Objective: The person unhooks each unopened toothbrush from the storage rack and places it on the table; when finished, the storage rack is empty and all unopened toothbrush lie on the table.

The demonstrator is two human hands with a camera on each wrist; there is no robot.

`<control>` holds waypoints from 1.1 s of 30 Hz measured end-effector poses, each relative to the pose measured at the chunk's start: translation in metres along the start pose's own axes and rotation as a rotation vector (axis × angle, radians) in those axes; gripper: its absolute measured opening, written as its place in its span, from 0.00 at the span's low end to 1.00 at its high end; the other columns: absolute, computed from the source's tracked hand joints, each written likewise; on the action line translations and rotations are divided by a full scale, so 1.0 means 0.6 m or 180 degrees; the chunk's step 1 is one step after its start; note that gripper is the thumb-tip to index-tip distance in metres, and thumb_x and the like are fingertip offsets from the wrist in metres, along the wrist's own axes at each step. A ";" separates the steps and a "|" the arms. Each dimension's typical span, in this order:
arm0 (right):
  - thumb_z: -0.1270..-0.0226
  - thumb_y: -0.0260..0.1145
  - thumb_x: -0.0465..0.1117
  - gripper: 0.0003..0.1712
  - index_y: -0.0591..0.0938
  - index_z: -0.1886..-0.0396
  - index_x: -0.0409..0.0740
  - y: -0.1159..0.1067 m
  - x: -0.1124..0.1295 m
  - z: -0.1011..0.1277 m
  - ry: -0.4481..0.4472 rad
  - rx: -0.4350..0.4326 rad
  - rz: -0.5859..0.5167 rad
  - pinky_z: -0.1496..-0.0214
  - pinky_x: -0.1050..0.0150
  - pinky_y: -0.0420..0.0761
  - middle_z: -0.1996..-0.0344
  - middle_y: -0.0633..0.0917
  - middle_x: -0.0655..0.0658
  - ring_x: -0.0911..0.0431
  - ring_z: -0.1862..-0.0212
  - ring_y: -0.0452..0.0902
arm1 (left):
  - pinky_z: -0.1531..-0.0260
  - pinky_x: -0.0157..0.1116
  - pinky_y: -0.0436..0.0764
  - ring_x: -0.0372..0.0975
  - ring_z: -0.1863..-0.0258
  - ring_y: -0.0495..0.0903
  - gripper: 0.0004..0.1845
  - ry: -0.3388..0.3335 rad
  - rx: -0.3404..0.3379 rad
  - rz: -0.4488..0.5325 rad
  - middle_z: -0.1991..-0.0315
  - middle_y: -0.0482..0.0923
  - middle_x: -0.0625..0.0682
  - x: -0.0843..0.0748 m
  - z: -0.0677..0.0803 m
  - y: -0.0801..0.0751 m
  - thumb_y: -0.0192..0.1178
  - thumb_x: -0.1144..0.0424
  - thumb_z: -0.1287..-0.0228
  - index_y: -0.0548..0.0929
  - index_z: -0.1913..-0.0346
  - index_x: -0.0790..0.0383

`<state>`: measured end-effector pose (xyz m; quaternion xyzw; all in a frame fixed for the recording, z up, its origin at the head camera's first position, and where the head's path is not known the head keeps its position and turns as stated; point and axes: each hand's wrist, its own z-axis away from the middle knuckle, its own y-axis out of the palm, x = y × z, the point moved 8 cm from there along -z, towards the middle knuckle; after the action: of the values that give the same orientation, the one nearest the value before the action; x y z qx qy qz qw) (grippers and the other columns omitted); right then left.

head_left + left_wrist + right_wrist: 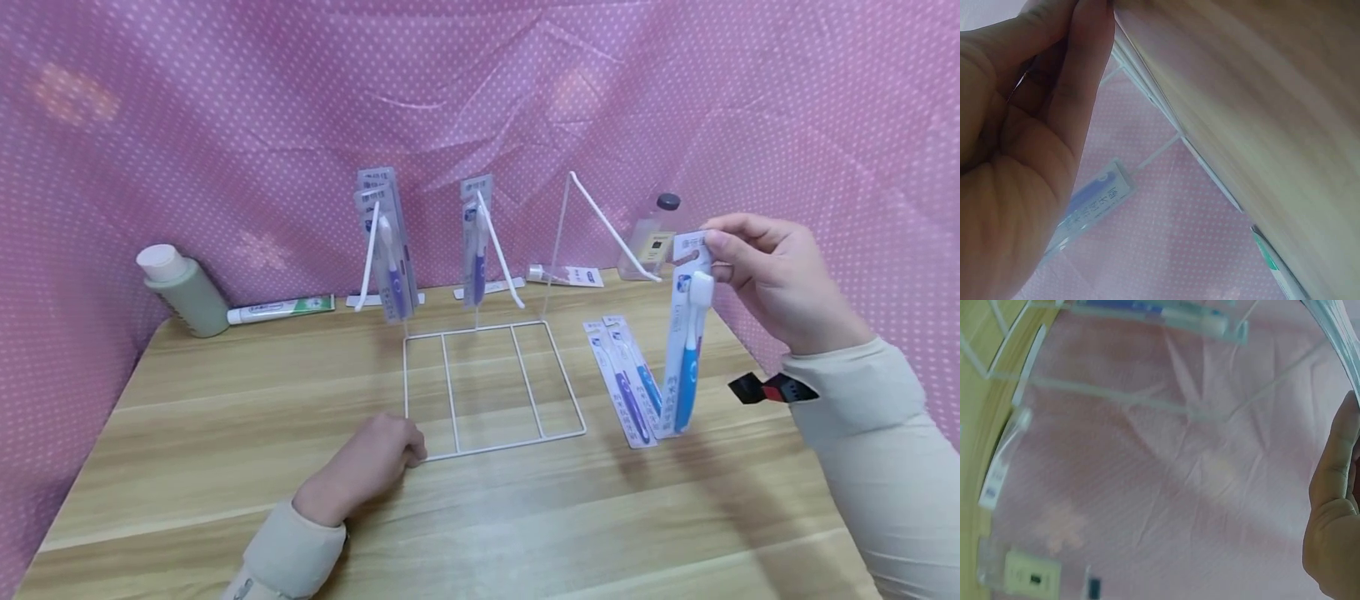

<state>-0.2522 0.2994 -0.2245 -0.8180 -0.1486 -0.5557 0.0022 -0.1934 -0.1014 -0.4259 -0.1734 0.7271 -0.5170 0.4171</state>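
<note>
My right hand (783,275) pinches the top of a packaged toothbrush (688,350) with a blue handle, raised over the table's right side. In the right wrist view, only part of that hand (1335,494) and the pack's edge show. Below it lie a purple toothbrush pack (626,392) and a blue one (637,362). My left hand (371,458) grips the front left corner of a white wire display rack (495,447); its fingertips are partly hidden. Several purple toothbrush packs hang on the rack's left hook (367,258), one on the middle hook (501,250). The right hook (615,229) is bare.
Along the back stand a green bottle (191,292) and a clear bottle (651,237) with a dark cap. Toothpaste tubes (281,309) (566,276) lie between them. A pink dotted curtain (480,92) hangs behind the wooden table (225,400).
</note>
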 end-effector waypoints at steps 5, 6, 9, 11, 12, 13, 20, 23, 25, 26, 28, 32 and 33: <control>0.22 0.61 0.27 0.10 0.88 0.51 0.31 -0.050 -0.030 -0.006 0.0405 -0.0066 0.0164 0.61 0.69 0.88 0.61 0.92 0.43 0.58 0.64 0.88 | 0.66 0.34 0.85 0.35 0.69 0.84 0.14 -0.0028 0.0020 -0.0032 0.71 0.88 0.45 0.000 0.000 0.000 0.68 0.81 0.47 0.91 0.72 0.56; 0.22 0.62 0.28 0.10 0.88 0.51 0.33 -0.061 -0.040 -0.007 0.0520 -0.0101 0.0251 0.61 0.69 0.88 0.60 0.92 0.45 0.58 0.63 0.88 | 0.66 0.35 0.85 0.35 0.69 0.84 0.14 -0.0024 0.0010 -0.0045 0.71 0.88 0.45 0.000 0.000 0.001 0.68 0.81 0.47 0.91 0.72 0.56; 0.23 0.65 0.32 0.09 0.90 0.52 0.38 -0.099 -0.071 -0.008 0.0859 -0.0257 0.0483 0.60 0.69 0.87 0.60 0.92 0.48 0.60 0.62 0.87 | 0.65 0.35 0.85 0.36 0.69 0.85 0.14 -0.0008 -0.0018 -0.0079 0.71 0.88 0.45 0.002 0.000 0.001 0.69 0.80 0.48 0.91 0.72 0.56; 0.23 0.66 0.35 0.09 0.91 0.53 0.42 -0.126 -0.091 -0.008 0.1049 -0.0382 0.0635 0.61 0.69 0.86 0.61 0.92 0.49 0.60 0.63 0.87 | 0.65 0.35 0.86 0.36 0.69 0.85 0.13 -0.0003 -0.0028 -0.0080 0.71 0.88 0.45 0.002 -0.001 0.002 0.69 0.80 0.48 0.91 0.72 0.56; 0.23 0.67 0.37 0.08 0.92 0.54 0.44 -0.139 -0.101 -0.007 0.1147 -0.0436 0.0715 0.61 0.69 0.85 0.62 0.92 0.50 0.61 0.63 0.87 | 0.65 0.35 0.85 0.35 0.69 0.85 0.14 -0.0002 -0.0030 -0.0074 0.71 0.88 0.45 0.002 -0.001 0.002 0.69 0.80 0.48 0.91 0.72 0.56; 0.23 0.67 0.38 0.08 0.92 0.55 0.46 -0.151 -0.112 -0.007 0.1246 -0.0465 0.0794 0.61 0.69 0.85 0.62 0.92 0.51 0.61 0.63 0.86 | 0.65 0.35 0.85 0.35 0.68 0.85 0.14 -0.0006 -0.0026 -0.0064 0.71 0.88 0.45 0.002 -0.001 0.002 0.69 0.80 0.47 0.91 0.72 0.55; 0.21 0.66 0.45 0.08 0.91 0.59 0.56 -0.216 -0.193 -0.016 0.1786 -0.0447 0.1168 0.56 0.70 0.87 0.63 0.91 0.57 0.64 0.61 0.85 | 0.66 0.34 0.85 0.34 0.68 0.85 0.14 -0.0011 -0.0008 0.0008 0.71 0.88 0.45 0.002 0.000 0.000 0.69 0.80 0.47 0.91 0.72 0.56; 0.19 0.63 0.42 0.09 0.90 0.57 0.54 -0.236 -0.230 -0.025 0.1903 -0.0390 0.1120 0.53 0.69 0.87 0.61 0.90 0.57 0.64 0.58 0.86 | 0.66 0.33 0.85 0.34 0.68 0.85 0.14 -0.0005 -0.0020 0.0008 0.71 0.88 0.45 0.004 0.001 0.000 0.68 0.81 0.47 0.91 0.72 0.56; 0.19 0.62 0.41 0.10 0.90 0.57 0.54 -0.247 -0.255 -0.032 0.1995 -0.0331 0.1117 0.52 0.69 0.87 0.62 0.90 0.58 0.64 0.58 0.86 | 0.66 0.33 0.85 0.34 0.69 0.85 0.14 -0.0003 -0.0038 0.0001 0.71 0.88 0.45 0.005 0.001 0.001 0.69 0.81 0.47 0.91 0.72 0.56; 0.18 0.62 0.40 0.10 0.89 0.57 0.53 -0.251 -0.267 -0.034 0.2052 -0.0290 0.1113 0.52 0.70 0.87 0.62 0.91 0.58 0.64 0.58 0.86 | 0.67 0.33 0.85 0.34 0.69 0.84 0.14 -0.0005 -0.0045 -0.0006 0.71 0.88 0.45 0.005 0.001 0.001 0.68 0.81 0.47 0.91 0.72 0.56; 0.17 0.60 0.40 0.10 0.88 0.55 0.52 -0.258 -0.289 -0.037 0.2165 -0.0214 0.1130 0.52 0.70 0.87 0.62 0.91 0.57 0.64 0.58 0.87 | 0.67 0.33 0.85 0.33 0.69 0.84 0.14 -0.0008 -0.0049 -0.0030 0.71 0.88 0.45 0.005 0.001 0.004 0.69 0.80 0.47 0.91 0.72 0.56; 0.16 0.59 0.40 0.09 0.84 0.48 0.46 -0.263 -0.324 -0.038 0.2357 -0.0090 0.1236 0.51 0.70 0.88 0.63 0.91 0.57 0.65 0.59 0.88 | 0.67 0.32 0.85 0.33 0.69 0.84 0.13 -0.0016 -0.0049 -0.0034 0.71 0.88 0.45 0.005 0.000 0.006 0.69 0.80 0.46 0.91 0.72 0.56; 0.16 0.59 0.40 0.09 0.83 0.47 0.44 -0.263 -0.331 -0.038 0.2394 -0.0069 0.1254 0.50 0.69 0.88 0.64 0.91 0.57 0.65 0.59 0.88 | 0.67 0.32 0.85 0.33 0.69 0.84 0.13 -0.0015 -0.0050 -0.0030 0.71 0.88 0.45 0.005 0.000 0.006 0.69 0.80 0.46 0.91 0.73 0.56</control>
<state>-0.3789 0.3986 -0.4220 -0.5710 0.0275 -0.8060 0.1538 -0.1945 -0.1020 -0.4305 -0.1813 0.7293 -0.5128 0.4150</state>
